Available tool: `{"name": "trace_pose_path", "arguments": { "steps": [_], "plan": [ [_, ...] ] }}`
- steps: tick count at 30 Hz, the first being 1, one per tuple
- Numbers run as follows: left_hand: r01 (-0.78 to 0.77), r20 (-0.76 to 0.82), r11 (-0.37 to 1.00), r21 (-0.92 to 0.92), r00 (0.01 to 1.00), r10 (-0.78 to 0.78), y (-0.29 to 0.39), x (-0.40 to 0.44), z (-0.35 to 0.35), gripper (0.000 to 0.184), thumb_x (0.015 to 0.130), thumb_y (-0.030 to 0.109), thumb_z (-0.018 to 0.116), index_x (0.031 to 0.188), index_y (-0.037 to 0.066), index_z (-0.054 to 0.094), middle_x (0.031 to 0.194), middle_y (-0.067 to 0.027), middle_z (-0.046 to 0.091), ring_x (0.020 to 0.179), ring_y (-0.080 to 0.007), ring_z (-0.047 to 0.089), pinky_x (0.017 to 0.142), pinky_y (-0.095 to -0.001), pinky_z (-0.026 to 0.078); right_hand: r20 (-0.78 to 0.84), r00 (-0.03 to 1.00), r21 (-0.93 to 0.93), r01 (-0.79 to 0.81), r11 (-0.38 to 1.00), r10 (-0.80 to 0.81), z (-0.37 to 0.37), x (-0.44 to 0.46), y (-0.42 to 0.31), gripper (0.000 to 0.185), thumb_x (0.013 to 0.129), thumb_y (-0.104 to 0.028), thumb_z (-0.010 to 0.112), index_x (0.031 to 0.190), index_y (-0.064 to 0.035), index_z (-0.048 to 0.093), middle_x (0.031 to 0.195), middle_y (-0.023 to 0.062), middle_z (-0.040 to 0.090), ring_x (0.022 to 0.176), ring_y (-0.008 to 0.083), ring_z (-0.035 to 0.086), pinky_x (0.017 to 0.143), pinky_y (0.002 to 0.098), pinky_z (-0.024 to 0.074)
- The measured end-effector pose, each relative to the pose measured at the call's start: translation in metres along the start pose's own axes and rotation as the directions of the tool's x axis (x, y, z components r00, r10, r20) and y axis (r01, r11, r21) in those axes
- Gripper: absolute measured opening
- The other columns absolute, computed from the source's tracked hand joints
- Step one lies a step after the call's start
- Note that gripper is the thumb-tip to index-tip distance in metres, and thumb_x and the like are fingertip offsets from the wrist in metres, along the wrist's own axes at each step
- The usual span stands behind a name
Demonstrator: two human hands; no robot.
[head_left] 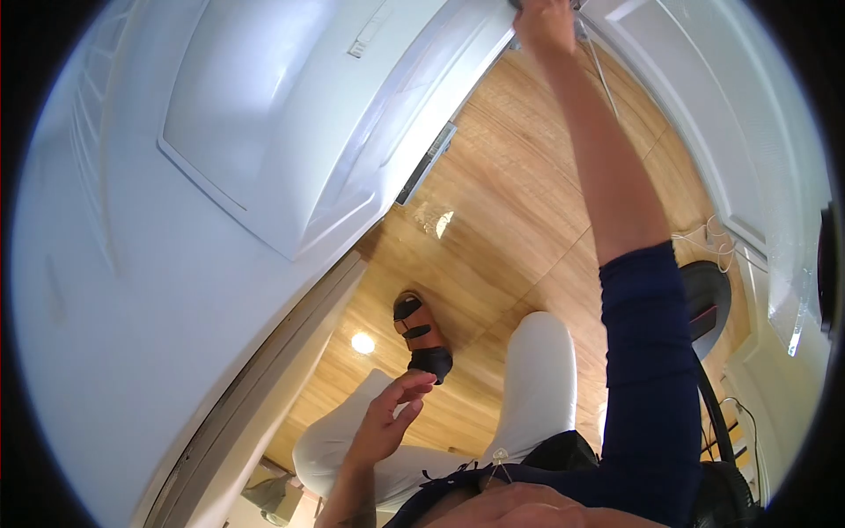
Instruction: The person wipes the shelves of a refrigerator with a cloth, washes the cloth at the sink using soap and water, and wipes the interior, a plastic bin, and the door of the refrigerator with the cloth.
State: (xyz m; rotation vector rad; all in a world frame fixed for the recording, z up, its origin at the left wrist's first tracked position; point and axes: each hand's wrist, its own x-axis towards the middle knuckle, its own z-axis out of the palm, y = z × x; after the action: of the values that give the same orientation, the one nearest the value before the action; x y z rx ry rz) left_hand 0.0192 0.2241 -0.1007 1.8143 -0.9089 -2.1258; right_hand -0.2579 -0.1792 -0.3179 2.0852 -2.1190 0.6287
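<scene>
My left hand (390,421) hovers above my bent leg in white trousers (334,444), its fingers loosely curved and the thumb apart, with nothing in it. My right arm, in a pushed-up navy sleeve (647,352), stretches far forward. At the top edge of the view, my right hand (546,31) has its fingers bent round something dark grey, mostly cut off by the frame. It is between a white appliance-like body (238,106) on the left and a white door-like panel (704,88) on the right. A thin pale strip or cord (600,75) hangs down beside the wrist.
Below lies a wood-look floor (519,211), with my sandalled foot (418,330) on it. A clear plastic edge (792,299) runs along the right-hand panel. White cables (717,242) and a dark rounded object (709,295) are at right. A brownish ledge (255,387) runs along the left.
</scene>
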Motion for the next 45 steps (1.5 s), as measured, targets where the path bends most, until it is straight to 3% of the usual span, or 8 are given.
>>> {"name": "trace_pose_path", "arguments": {
  "steps": [4,14,20,24,26,30,40,45],
  "plan": [
    [-0.035,-0.013,0.998,-0.044,0.999,0.034,0.006,-0.001,0.003,0.031,0.088,0.007,0.047,0.119,0.002,0.048,0.115,-0.0106,0.053,0.107,-0.019,0.051,0.093,-0.0318,0.038,0.075,0.981,-0.084,0.185,0.979,-0.179,0.016,-0.07,-0.061,0.034,0.071,-0.021,0.059,0.104,-0.0148,0.058,0.115,0.0036,0.049,0.111,0.0262,0.038,0.089,0.0421,0.036],
    [-0.144,0.079,0.983,0.11,0.988,0.135,0.015,-0.015,0.028,0.034,0.088,0.009,0.049,0.121,0.003,0.047,0.112,-0.0111,0.053,0.107,-0.0205,0.05,0.091,-0.0322,0.038,0.051,0.953,0.602,0.209,0.771,-0.299,-0.057,-0.224,-0.197,0.026,0.064,-0.005,0.057,0.09,-0.0068,0.061,0.106,0.0051,0.052,0.103,0.0269,0.044,0.086,0.0412,0.0382],
    [-0.255,0.172,0.946,0.199,0.96,0.222,0.029,-0.032,0.037,0.035,0.088,0.012,0.049,0.121,0.003,0.046,0.115,-0.0115,0.052,0.106,-0.0202,0.049,0.091,-0.0318,0.037,0.633,0.762,0.768,-0.64,0.012,0.134,-0.107,-0.187,-0.152,0.028,0.071,0.002,0.045,0.094,-0.0031,0.062,0.084,0.0126,0.063,0.076,0.0191,0.059,0.07,0.0316,0.0457],
    [-0.314,0.184,0.931,0.188,0.942,0.281,0.03,-0.04,0.034,0.035,0.088,0.014,0.049,0.121,0.002,0.046,0.115,-0.0109,0.052,0.104,-0.0191,0.048,0.089,-0.0313,0.037,-0.264,0.875,0.793,-0.042,0.608,0.406,-0.165,-0.05,-0.083,0.023,0.073,-0.01,0.049,0.091,-0.0013,0.06,0.079,0.0173,0.062,0.074,0.0306,0.06,0.068,0.0385,0.0461],
    [-0.323,0.161,0.925,0.201,0.942,0.294,0.029,-0.044,0.031,0.035,0.088,0.013,0.049,0.121,0.002,0.046,0.115,-0.0104,0.052,0.105,-0.0193,0.048,0.089,-0.0314,0.037,-0.243,0.938,0.6,-0.055,0.798,0.248,-0.187,0.013,-0.061,0.027,0.073,-0.007,0.051,0.099,-0.0032,0.059,0.109,0.0163,0.05,0.101,0.0364,0.046,0.085,0.0416,0.041],
    [-0.348,0.162,0.906,0.24,0.935,0.316,0.029,-0.05,0.025,0.036,0.088,0.011,0.05,0.122,0.003,0.046,0.116,-0.0091,0.052,0.104,-0.0199,0.049,0.089,-0.0314,0.037,-0.218,0.972,0.11,-0.061,0.992,0.084,-0.16,0.059,-0.071,0.021,0.076,-0.009,0.048,0.091,-0.0051,0.062,0.1,0.0213,0.051,0.091,0.0393,0.05,0.079,0.0441,0.0445],
    [-0.41,0.201,0.863,0.295,0.91,0.364,0.035,-0.049,0.03,0.036,0.088,0.013,0.049,0.123,0.004,0.045,0.118,-0.0111,0.051,0.105,-0.0229,0.05,0.091,-0.0334,0.039,-0.034,0.895,0.212,0.441,0.872,-0.444,-0.185,-0.105,-0.23,0.019,0.074,-0.013,0.052,0.091,-0.0108,0.059,0.101,0.0058,0.049,0.09,0.0241,0.046,0.07,0.0361,0.0408],
    [-0.449,0.254,0.832,0.325,0.889,0.381,0.041,-0.053,0.04,0.037,0.089,0.014,0.049,0.124,0.004,0.044,0.117,-0.0122,0.051,0.106,-0.0231,0.05,0.091,-0.0334,0.039,-0.044,0.931,0.585,0.319,0.746,-0.363,-0.204,-0.156,-0.241,0.032,0.068,-0.001,0.055,0.099,-0.0104,0.061,0.102,0.0063,0.049,0.088,0.0269,0.046,0.074,0.0373,0.042]
  ]
}}
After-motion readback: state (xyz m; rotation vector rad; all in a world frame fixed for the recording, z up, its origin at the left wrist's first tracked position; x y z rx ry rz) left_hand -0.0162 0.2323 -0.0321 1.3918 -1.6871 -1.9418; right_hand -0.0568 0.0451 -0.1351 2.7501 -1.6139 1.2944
